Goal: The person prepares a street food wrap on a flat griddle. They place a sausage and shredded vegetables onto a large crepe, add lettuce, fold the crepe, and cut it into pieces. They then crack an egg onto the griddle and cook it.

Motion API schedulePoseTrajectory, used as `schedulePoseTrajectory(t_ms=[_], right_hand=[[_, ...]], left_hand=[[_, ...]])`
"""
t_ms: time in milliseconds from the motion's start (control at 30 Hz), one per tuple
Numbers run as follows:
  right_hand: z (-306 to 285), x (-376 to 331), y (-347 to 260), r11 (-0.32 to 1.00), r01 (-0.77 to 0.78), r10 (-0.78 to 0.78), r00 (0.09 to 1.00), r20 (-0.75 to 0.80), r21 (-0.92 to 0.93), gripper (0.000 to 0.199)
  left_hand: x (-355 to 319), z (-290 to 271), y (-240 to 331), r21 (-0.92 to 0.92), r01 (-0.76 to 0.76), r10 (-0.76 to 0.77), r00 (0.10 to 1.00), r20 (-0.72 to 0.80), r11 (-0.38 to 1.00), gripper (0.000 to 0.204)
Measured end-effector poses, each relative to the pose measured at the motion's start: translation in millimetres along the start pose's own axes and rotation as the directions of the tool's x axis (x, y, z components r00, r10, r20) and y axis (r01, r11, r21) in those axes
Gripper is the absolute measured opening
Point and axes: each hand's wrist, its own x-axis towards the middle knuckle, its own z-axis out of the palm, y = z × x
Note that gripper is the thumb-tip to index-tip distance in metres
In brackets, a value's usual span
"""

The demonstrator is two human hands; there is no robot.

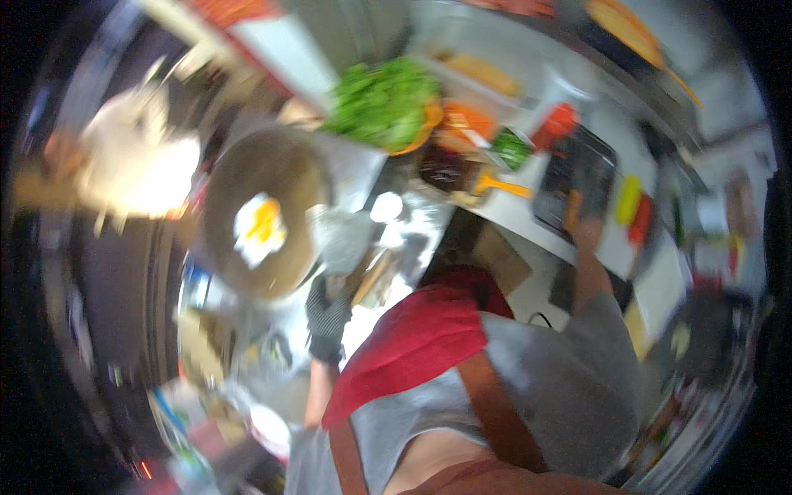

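A wide wok [299,177] stands on the left with a fried egg [260,231] in it, white round an orange-yolk patch. My left hand [327,318], in a dark patterned glove, is closed round the handle of a metal spatula [341,238]. The spatula's broad blade is by the wok's right rim. On the right, my right hand [584,216] reaches over the near part of a black tray [554,177]. Blur and the dark tray hide its fingers, and whether it holds anything does not show.
Beyond the wok sits an orange bowl [425,132] heaped with lettuce [384,99]. Next to it are a container of shredded orange food [469,124], chopped greens [511,148] and a red-topped container [557,124]. Yellow [629,198] and red bottles [640,221] lie right of the tray. A bright glare [169,173] is far left.
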Motion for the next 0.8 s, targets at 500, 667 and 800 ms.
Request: schedulePoseTrajectory(t_ms=[500, 667, 800], right_hand=[[-84.0, -181.7, -162.1, 0.291, -0.038, -0.725, 0.643, 0.246, 0.956, 0.052], [-153.5, -234.2, -252.2, 0.231, -0.118, -0.958, 0.146, 0.247, 0.966, 0.051], [-177.3, -255.3, -271.8, 0.284, -0.161, -0.958, -0.012, 0.286, 0.945, 0.045]], left_hand=[[-45.2, -154.5, -52.3, 0.124, 0.319, -0.243, 0.877, -0.415, 0.940, 0.029], [8.4, -166.6, -34.4, 0.276, 0.305, -0.187, 0.905, -0.381, 0.912, 0.037], [36.0, -177.5, -40.0, 0.154, 0.215, -0.159, 0.937, -0.312, 0.965, 0.031]])
